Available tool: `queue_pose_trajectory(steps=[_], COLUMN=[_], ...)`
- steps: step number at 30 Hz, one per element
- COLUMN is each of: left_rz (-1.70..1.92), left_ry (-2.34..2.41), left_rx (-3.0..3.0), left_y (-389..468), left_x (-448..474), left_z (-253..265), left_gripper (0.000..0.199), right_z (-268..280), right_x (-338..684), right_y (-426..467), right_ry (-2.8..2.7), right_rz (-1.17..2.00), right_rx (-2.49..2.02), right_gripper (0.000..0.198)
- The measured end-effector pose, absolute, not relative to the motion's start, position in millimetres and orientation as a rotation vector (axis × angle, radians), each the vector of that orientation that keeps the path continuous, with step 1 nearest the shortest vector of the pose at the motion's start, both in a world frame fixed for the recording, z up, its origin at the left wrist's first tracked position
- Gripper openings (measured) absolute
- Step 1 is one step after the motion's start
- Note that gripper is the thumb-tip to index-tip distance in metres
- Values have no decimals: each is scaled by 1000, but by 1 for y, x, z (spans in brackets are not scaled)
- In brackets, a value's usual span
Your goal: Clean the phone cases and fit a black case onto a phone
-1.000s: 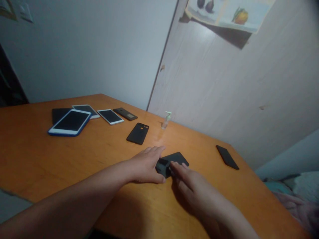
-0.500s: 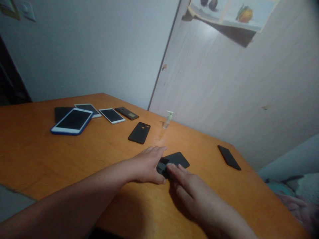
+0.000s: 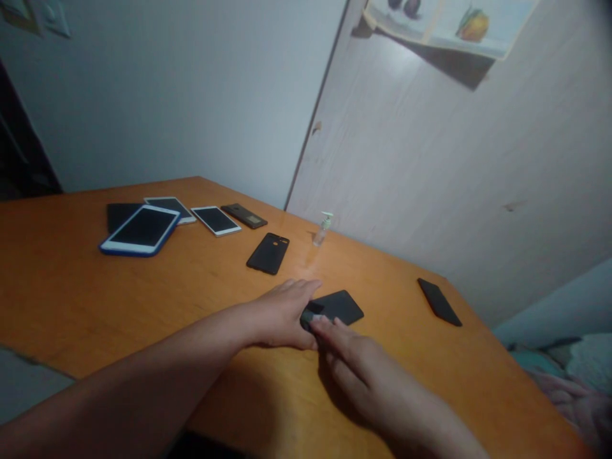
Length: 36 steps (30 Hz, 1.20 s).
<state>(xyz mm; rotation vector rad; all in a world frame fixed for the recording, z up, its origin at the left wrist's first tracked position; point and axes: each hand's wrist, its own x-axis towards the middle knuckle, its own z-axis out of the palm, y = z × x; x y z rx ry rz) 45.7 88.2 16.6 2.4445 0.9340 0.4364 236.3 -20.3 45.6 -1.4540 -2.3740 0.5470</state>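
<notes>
A dark phone (image 3: 345, 307) lies flat on the table in front of me, its near left end covered by my hands. My left hand (image 3: 285, 315) spans that end, thumb on the near side and fingers on the far side, gripping it by the edges. On the phone's surface rest the fingertips of my right hand (image 3: 351, 360), pressed together. Something small and dark grey shows at these fingertips; whether it is a cloth or part of the phone I cannot tell. A black phone case (image 3: 268, 254) with cut-out holes lies just beyond my left hand.
Back left on the wooden table (image 3: 210, 280) are a blue-cased tablet (image 3: 141, 229), a white phone (image 3: 216, 220), a brown phone (image 3: 243, 215) and other flat devices. A small pump bottle (image 3: 323, 229) stands near the wall. Another dark phone (image 3: 438, 301) lies by the right edge.
My right fingertips have slid slightly left and toward the phone's covered end. My left hand keeps its place, and the phone has not visibly moved.
</notes>
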Motion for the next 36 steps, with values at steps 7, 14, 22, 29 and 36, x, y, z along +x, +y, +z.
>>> queue_pose_trajectory(steps=[7,14,22,29,36], left_rz=[394,410,417,417,418], left_ry=[940,912,933,940,947], left_rx=[2459,2437,2443,2427,2426], left_y=[87,85,87,87,87], left_x=[44,44,46,45,46], left_z=[22,23,19,19,19], left_gripper=[104,100,107,110,113], right_z=[32,49,26,28,14], right_x=[265,225,247,239,264], right_y=[-5,-18,6,10,26], right_ry=[-2154,-2284,-2133,-2275,-2122], right_rz=[349,697,413,451,223], right_rx=[-1784,-1359,-1596,-1481,-1781], right_gripper=[46,47,39,44,46])
